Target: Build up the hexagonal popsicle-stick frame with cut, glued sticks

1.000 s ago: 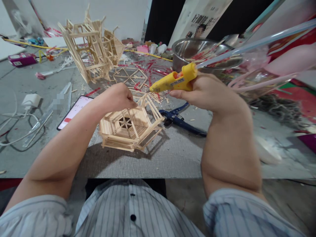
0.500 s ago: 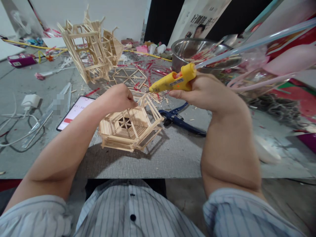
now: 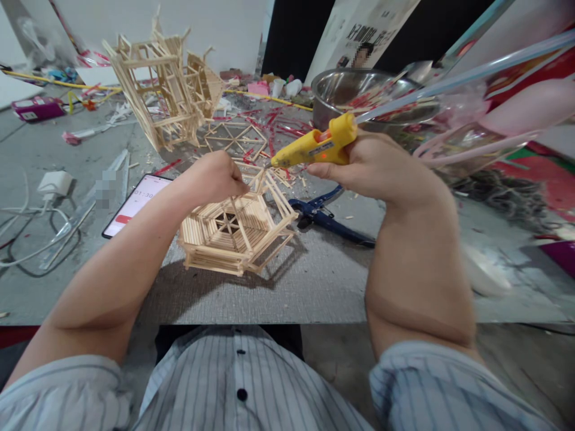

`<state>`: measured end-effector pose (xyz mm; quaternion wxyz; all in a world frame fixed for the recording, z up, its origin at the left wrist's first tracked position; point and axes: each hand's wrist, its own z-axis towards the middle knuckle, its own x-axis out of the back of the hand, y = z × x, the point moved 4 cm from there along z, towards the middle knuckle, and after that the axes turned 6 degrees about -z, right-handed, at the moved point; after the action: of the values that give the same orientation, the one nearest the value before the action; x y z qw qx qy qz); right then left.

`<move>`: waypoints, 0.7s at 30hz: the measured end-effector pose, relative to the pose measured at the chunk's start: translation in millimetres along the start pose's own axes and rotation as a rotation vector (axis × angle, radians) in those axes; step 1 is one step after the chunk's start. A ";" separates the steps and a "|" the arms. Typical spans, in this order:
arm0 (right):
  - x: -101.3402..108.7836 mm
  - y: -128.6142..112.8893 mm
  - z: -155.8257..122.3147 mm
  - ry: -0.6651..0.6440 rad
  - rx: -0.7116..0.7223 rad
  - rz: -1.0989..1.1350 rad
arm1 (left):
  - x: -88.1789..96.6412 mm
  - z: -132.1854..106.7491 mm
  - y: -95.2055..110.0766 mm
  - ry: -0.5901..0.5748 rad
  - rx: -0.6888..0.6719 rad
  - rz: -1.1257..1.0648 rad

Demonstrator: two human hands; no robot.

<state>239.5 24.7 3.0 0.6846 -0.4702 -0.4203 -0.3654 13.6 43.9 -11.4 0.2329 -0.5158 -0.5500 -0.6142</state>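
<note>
Grey table (image 3: 314, 287): steel bowl (image 3: 327, 84) w/ sticks (image 3: 354, 108); L hand (image 3: 213, 176) pinches frame (image 3: 233, 233), R hand (image 3: 381, 167) clenches glue gun (image 3: 314, 149).

Fingertips of left hand (image 3: 211, 176) curled under knuckles, out of sight; what they pinch on stick frame (image 3: 229, 233) cannot be told. Handle and trigger of glue gun (image 3: 314, 146) buried in right hand (image 3: 381, 167); nozzle tip too small to show contact with sticks. Clear glue stick (image 3: 471, 74) runs off right edge. Corner of phone (image 3: 135, 206) behind left forearm (screen digits only partly readable). Handle ends of blue pliers (image 3: 335, 225) vanish behind right forearm. Near rim of steel bowl (image 3: 341, 81) masked by gun.
</note>
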 end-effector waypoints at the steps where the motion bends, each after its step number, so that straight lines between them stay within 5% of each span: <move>1: -0.1 -0.2 0.0 -0.003 -0.006 -0.002 | -0.4 0.2 -0.3 -0.003 -0.004 0.001; 21: 0.9 -5.9 0.4 0.010 -0.066 -0.049 | -1.8 2.3 -6.4 0.021 -0.063 -0.060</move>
<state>234.4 23.2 5.9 0.6616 -0.4802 -0.4160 -0.3983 9.7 47.4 -16.1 0.2038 -0.4997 -0.5429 -0.6434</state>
